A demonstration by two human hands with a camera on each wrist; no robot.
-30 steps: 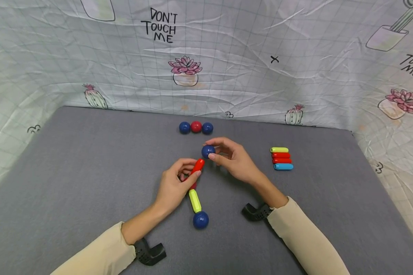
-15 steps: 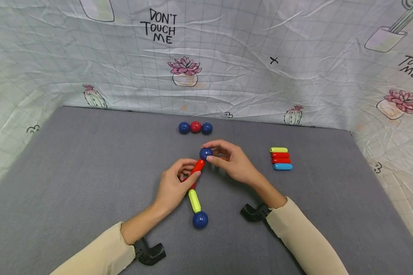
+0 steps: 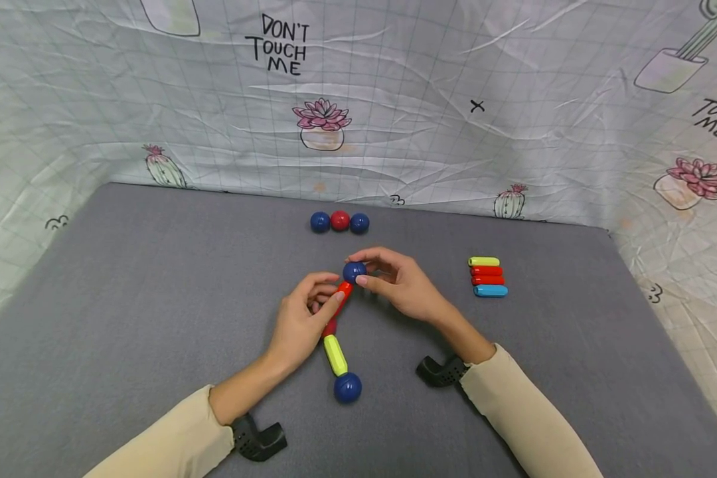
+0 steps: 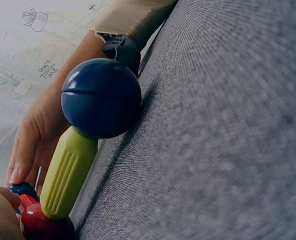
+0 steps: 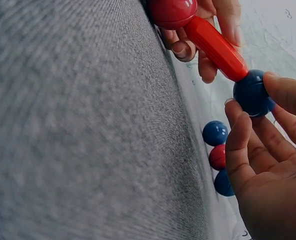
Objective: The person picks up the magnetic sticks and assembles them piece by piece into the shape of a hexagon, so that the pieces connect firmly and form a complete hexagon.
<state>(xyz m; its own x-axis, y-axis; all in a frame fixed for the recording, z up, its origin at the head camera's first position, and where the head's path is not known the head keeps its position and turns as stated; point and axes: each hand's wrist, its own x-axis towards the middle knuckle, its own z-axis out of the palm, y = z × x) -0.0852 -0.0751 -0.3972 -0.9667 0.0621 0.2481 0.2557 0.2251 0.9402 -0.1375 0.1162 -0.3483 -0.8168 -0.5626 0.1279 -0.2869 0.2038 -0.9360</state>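
My right hand (image 3: 409,285) pinches a blue ball (image 5: 251,94) between thumb and fingers. That ball meets the upper end of a red magnetic rod (image 5: 217,47), which slants up from a red ball (image 5: 173,10). Around the red rod are the thumb and fingers of my left hand (image 3: 301,318), which hide part of it in the head view. From the red ball a yellow-green rod (image 3: 336,356) runs toward me, ending at a second blue ball (image 3: 348,388). In the left wrist view this yellow-green rod (image 4: 69,172) and its blue ball (image 4: 101,98) fill the foreground.
At the back of the grey table (image 3: 173,265), a red ball (image 3: 340,221) sits between two blue balls (image 3: 319,222). Several rods lie stacked side by side on the right, with a blue rod (image 3: 490,291) nearest me. A printed cloth (image 3: 394,99) hangs behind.
My right hand has moved the blue ball left and toward me, onto the red rod's end. The joined pieces have shifted slightly toward me. My left index finger has lifted a little from the rod.
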